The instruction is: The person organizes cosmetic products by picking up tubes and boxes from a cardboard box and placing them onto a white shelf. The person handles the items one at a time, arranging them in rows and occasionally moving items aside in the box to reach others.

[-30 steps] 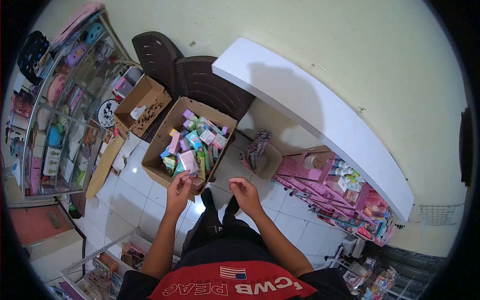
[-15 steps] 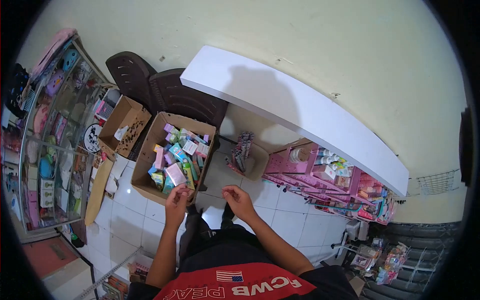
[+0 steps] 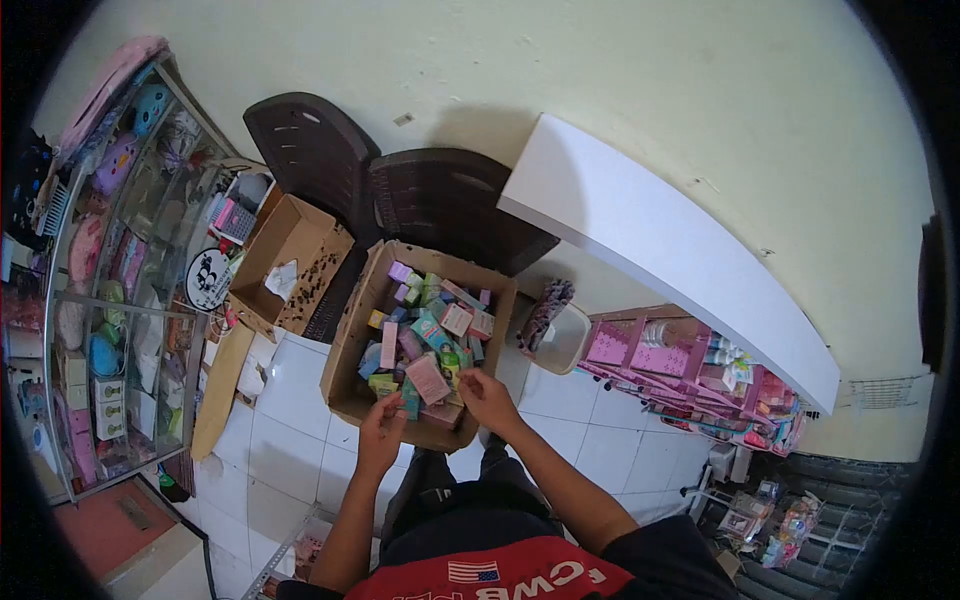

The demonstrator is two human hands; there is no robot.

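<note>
head view: at the filled cardboard box's [image 3: 352, 345] near end, left hand [image 3: 381, 428] loosely curled, seemingly empty; right hand [image 3: 487, 400], cannot tell. inside, pink carton [image 3: 428, 378] looks light, crushable: pinch opposite sides.

Pink box [image 3: 428, 379] atop jumbled packages [image 3: 430, 332]

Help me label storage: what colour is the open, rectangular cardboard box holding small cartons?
Brown: the open, rectangular cardboard box, best seen in the head view.
</note>
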